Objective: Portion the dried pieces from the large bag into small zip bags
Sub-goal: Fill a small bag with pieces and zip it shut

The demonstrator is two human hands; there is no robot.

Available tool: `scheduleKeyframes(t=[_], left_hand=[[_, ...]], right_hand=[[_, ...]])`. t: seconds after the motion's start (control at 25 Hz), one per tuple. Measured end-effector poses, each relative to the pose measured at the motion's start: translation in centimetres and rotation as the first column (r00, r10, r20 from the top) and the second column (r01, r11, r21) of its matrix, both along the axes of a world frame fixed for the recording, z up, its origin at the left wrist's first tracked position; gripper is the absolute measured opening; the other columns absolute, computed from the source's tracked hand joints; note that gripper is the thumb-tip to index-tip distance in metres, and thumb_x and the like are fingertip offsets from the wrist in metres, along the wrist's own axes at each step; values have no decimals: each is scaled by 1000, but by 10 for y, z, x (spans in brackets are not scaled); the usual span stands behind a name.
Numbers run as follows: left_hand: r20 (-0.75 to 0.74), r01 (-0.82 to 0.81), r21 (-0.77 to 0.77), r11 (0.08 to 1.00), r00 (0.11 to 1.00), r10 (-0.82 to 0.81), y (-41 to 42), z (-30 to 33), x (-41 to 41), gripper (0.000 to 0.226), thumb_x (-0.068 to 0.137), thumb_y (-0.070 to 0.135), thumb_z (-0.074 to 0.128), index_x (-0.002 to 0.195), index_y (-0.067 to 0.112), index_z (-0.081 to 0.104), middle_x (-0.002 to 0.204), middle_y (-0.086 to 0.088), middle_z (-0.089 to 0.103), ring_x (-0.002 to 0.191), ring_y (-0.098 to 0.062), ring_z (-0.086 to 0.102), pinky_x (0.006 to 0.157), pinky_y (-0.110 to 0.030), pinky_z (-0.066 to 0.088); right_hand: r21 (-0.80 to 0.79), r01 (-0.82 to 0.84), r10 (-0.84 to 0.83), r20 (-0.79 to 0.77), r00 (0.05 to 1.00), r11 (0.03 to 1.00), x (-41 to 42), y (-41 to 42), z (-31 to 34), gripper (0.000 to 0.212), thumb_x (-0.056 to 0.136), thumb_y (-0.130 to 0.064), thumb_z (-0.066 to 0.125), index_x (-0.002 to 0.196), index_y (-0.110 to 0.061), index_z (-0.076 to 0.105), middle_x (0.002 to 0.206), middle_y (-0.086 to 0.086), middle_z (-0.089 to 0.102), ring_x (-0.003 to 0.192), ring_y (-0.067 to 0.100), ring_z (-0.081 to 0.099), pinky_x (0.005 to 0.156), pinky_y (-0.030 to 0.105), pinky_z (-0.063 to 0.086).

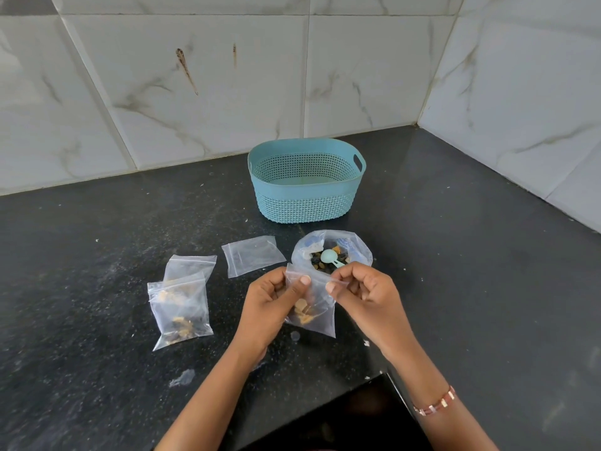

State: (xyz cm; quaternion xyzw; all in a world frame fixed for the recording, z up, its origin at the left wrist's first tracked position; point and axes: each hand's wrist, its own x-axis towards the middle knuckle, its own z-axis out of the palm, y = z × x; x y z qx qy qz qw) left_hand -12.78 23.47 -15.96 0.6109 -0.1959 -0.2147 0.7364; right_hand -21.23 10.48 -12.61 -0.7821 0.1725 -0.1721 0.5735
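— Thumbs and forefingers pinching the mouth of a small zip bag (pixel 313 307), left hand (pixel 271 301) at one top corner, right hand (pixel 361 292) at the other, remaining fingers curled in. Hanging upright between both grips, just above the dark counter (pixel 97 288), long axis running top to bottom, a few tan pieces sitting low inside.

— Sealing or still filling?

— Looking like closing the strip, judging by both pinches lying along the top edge; hard to tell whether already pressed shut. Turning on this: large bag (pixel 331 252) lying just beyond the grips, mouth rolled open, pale green scoop (pixel 330 257) resting on the dried pieces, handle pointing toward the right hand. Being the nearer, right hand likely reaching for it.

— Spreading further out?

— Lying flat to the left, two filled small bags (pixel 180 307) overlapping; between them and the large bag, one empty small bag (pixel 252 255). Standing behind, near the tiled wall, a teal basket (pixel 305 180).

— Showing any brand or writing?

— Showing blue print on the large bag's folded rim, too blurred for reading; nothing else legible.
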Motion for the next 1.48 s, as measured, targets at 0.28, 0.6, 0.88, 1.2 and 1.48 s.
scheduleKeyframes(t=[0.28, 0.6, 0.88, 1.2, 1.48], left_hand=[[-79, 75, -45, 996, 994, -79, 0, 2, 1, 16, 76, 25, 66, 86, 13, 69, 71, -12, 70, 62, -17, 65, 61, -26, 55], [-67, 52, -33, 998, 996, -54, -3, 8, 7, 5, 71, 19, 66, 73, 17, 70, 65, -3, 69, 57, -12, 62, 59, -25, 51], [-98, 61, -51, 997, 993, -65, 2, 15, 17, 14, 70, 15, 74, 58, 20, 68, 65, -4, 67, 61, -17, 61, 65, -30, 51], [-68, -172, 21, 985, 983, 173, 32, 17, 43, 13, 84, 7, 59, 77, 13, 69, 67, 4, 72, 62, -8, 66, 68, -20, 56], [211, -107, 144, 984, 975, 75, 20, 20, 39, 16, 78, 9, 70, 78, 25, 69, 73, 12, 69, 65, 1, 59, 68, -11, 50]], right_hand=[[-37, 30, -28, 59, 998, 999, 6, 7, -7, 15, 82, -1, 63, 75, -14, 64, 69, 3, 64, 64, 18, 59, 60, 26, 50], [-91, -18, 23, 51, 998, 996, 12, 7, -5, 9, 81, -2, 65, 79, -9, 67, 69, 0, 63, 61, 3, 54, 56, 11, 42], [-204, 100, -89, 65, 994, 974, 25, 12, -3, 11, 78, -4, 69, 77, -15, 69, 74, -7, 66, 73, 0, 60, 60, 6, 43], [-166, 136, -138, 0, 990, 977, 31, 1, 13, 7, 78, -7, 69, 75, -14, 69, 75, -8, 66, 64, -9, 57, 56, 3, 41], [-237, 49, -60, -41, 997, 970, 33, 8, 16, 9, 77, -9, 70, 73, -16, 69, 72, -5, 67, 63, 1, 57, 57, 7, 43]])
